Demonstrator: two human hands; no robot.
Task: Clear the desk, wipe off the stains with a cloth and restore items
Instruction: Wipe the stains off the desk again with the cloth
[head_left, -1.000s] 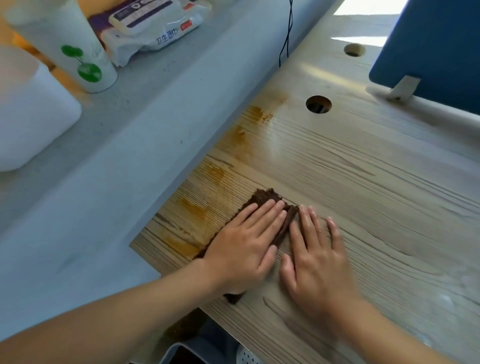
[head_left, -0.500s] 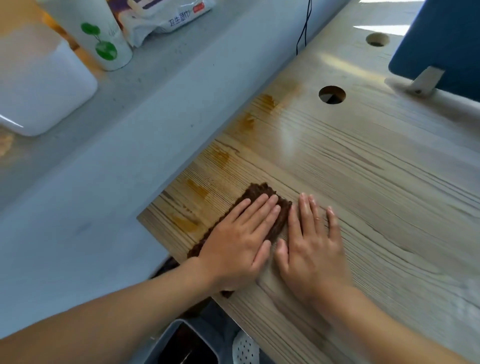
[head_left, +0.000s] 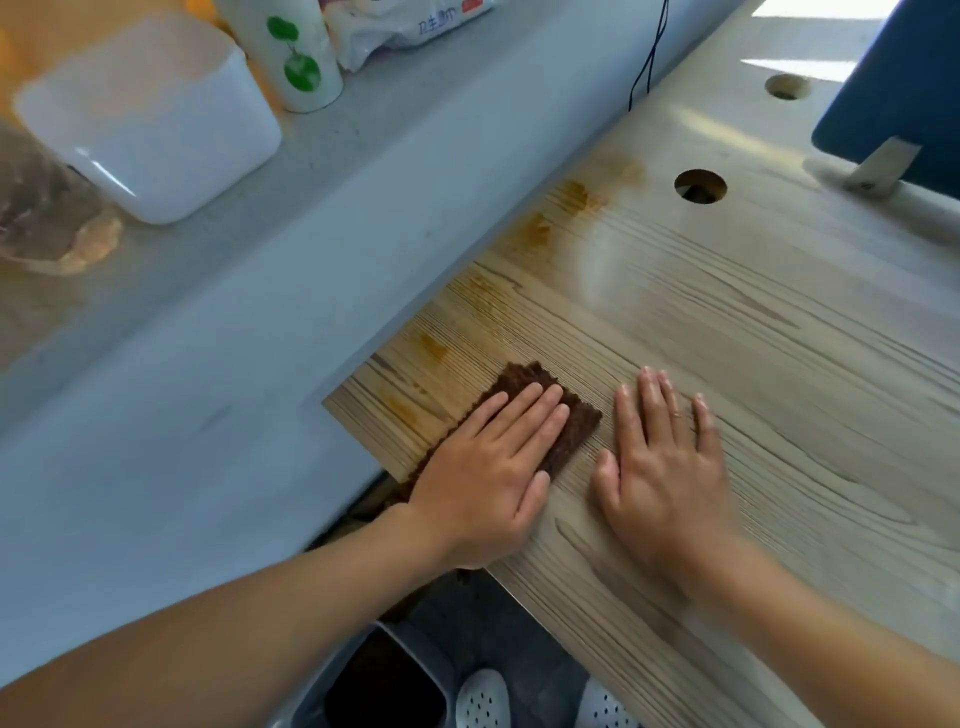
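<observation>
A brown cloth (head_left: 575, 422) lies near the front left corner of the wooden desk (head_left: 779, 395). My left hand (head_left: 488, 467) presses flat on the cloth and covers most of it. My right hand (head_left: 665, 467) rests flat on the bare wood just right of the cloth, fingers spread, not touching it. Orange-brown stains (head_left: 434, 345) run along the desk's left edge, and more stains (head_left: 576, 196) lie farther back near a round cable hole (head_left: 700, 186).
A grey ledge (head_left: 322, 218) on the left carries a white box (head_left: 156, 119), a white cup with green dots (head_left: 291, 52) and a tissue pack (head_left: 415, 26). A blue divider (head_left: 898, 93) stands back right. A bin (head_left: 374, 680) sits below the desk edge.
My left hand has slid the cloth toward the desk's front left corner. My right hand, which touched the cloth before, now lies apart from it to the right.
</observation>
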